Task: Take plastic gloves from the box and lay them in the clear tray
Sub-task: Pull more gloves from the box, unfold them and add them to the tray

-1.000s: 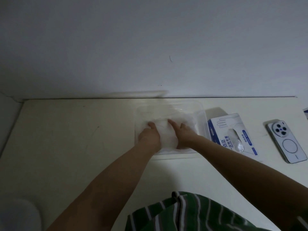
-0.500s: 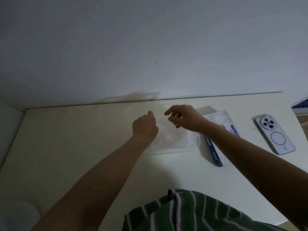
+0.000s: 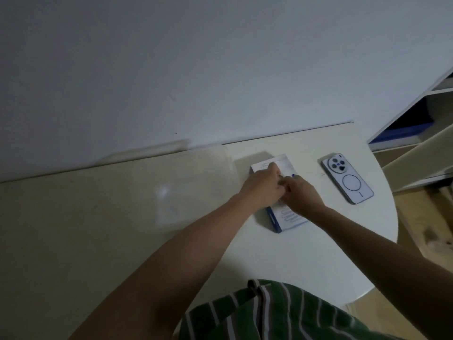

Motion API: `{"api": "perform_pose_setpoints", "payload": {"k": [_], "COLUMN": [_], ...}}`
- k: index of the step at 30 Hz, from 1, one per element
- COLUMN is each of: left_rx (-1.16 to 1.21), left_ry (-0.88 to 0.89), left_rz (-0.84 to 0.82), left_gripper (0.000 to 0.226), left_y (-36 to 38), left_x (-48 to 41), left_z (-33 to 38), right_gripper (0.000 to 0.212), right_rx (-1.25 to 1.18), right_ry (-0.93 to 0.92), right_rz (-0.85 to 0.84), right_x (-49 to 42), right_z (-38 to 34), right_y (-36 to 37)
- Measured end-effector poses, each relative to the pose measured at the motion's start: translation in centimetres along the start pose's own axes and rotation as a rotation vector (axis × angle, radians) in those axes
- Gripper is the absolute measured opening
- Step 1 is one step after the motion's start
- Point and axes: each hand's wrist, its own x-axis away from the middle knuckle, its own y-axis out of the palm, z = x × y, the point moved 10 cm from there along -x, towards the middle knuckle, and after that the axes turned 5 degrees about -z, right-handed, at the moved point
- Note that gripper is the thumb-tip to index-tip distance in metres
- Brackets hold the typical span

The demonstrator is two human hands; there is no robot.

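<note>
Both hands, left hand [image 3: 263, 186] and right hand [image 3: 302, 196], meet atop the glove box [image 3: 286, 218]. I see curled fingers (grip contents unclear); the clear tray [image 3: 228, 163] lies blurred beside it.

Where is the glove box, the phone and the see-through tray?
glove box [image 3: 291, 218], head view, near end of its top face.
phone [image 3: 349, 184], head view, middle of its back.
clear tray [image 3: 229, 160], head view, far right corner of its rim.

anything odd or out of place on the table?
Nothing spilled or damaged. Both hands, left and right, are on the glove box, which lies askew. A phone lies face down beside it. The clear tray is blurred.
</note>
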Motion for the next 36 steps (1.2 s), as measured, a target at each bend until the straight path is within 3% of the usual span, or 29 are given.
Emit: {"api": "perform_pose_setpoints", "payload": {"k": [4,8,18,23,27,31,34,36], "left_rx": [-0.072,-0.132,-0.157,-0.187,-0.195,-0.183,-0.170,-0.163], "left_ry": [-0.138,-0.192,-0.227,-0.223,-0.246,-0.233,-0.223,-0.217], "left_rz": [-0.074,-0.083,-0.047,-0.060,-0.071,-0.063,-0.051,-0.051], "left_gripper": [0.050,0.065,0.081,0.082,0.087,0.080,0.076,0.075], "left_y": [3.0,4.5,3.9,4.2,4.2,4.2,4.2,4.3], "left_x": [-1.3,-1.6,-2.0,-1.9,-1.7,-1.6,-1.3,-1.3], "left_z": [-2.3,-2.6,-3.6,-3.8,-4.0,-3.7,-3.8,-3.8], "right_gripper": [0.029,0.016,0.006,0.013,0.018,0.023,0.021,0.022], "right_rx": [-0.045,-0.006,-0.742,-0.582,-0.762,-0.853,-0.758,-0.705], "right_ry": [-0.011,0.039,0.009,-0.035,-0.110,-0.042,0.039,0.093], "right_rz": [-0.002,-0.014,0.071,0.019,0.122,0.120,0.011,0.045], "right_x": [0.2,-0.3,-1.0,-1.5,-1.4,-1.4,-1.2,-0.8], "right_z": [0.1,0.4,2.8,1.9,0.8,1.4,2.1,3.2], "right_y": [0.6,1.1,-1.3,-0.8,-3.4,-3.5,-1.8,-1.9]}}
